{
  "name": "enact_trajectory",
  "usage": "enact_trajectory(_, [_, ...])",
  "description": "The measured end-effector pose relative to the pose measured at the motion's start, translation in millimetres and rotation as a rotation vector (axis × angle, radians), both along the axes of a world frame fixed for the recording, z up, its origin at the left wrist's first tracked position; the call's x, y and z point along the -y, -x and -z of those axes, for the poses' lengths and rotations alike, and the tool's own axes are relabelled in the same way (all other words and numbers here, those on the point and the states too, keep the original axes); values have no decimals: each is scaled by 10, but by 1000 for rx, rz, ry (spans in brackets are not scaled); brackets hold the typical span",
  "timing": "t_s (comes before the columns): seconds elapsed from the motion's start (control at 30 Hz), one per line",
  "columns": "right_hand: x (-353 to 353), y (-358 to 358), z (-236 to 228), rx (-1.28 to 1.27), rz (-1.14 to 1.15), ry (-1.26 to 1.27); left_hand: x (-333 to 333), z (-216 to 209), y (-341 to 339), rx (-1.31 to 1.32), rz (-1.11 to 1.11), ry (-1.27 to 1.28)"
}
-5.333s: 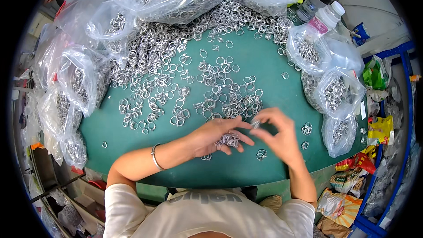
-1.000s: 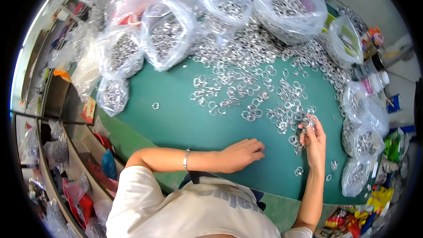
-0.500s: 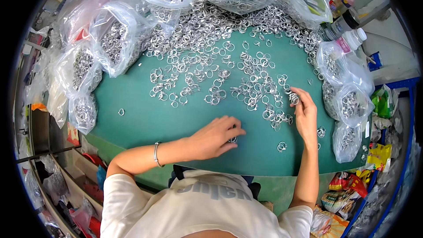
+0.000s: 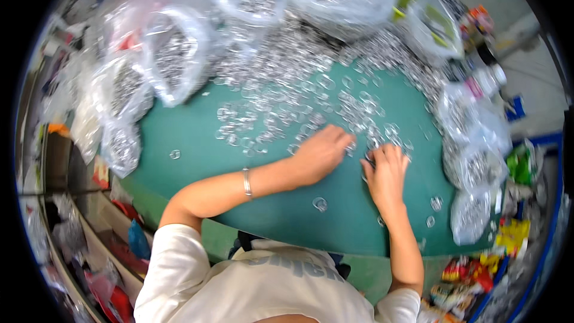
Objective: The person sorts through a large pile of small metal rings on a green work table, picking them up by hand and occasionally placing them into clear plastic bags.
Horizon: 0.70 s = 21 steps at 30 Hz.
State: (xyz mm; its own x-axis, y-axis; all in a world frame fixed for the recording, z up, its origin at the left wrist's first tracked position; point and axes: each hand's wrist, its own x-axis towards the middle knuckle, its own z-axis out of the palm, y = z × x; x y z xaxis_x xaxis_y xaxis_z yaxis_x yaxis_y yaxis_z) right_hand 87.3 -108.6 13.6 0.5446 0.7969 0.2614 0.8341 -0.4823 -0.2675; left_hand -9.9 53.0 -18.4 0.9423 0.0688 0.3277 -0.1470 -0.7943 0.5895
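Note:
Many loose silver-coloured metal rings lie scattered over a green table top. My left hand, a bangle on its wrist, reaches to the pile's near edge. Its fingers are drawn together, with a few rings at the fingertips. Just to its right, my right hand is palm down at the near end of another cluster of rings. Its thumb stands apart from the bent fingers, which touch rings there; its palm is hidden. A small group of rings sits nearer me, below my left hand.
Clear plastic bags of rings line the table's left side and back, and more bags stand along the right. A large heap of rings spreads along the back. At the right rear is a bottle. One ring group lies at left.
My left hand has moved away from me and right to the pile, leaving a small ring group uncovered. My right hand has come left, closer to it. The whole view has shifted slightly and blurred.

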Motion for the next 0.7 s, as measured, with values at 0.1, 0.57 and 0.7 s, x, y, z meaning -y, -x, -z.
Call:
enact_trajectory(0.1, [23,-21,42,-40,-44,-69,-128,-132,43,-65,-107,176])
enact_trajectory(0.57, [124,534,-135,-239,-180,-247,-372,-84,215,117,-214,414])
enact_trajectory(0.7, [146,534,-71,-301,-168,-230,-362,-45,247,134,-176,208])
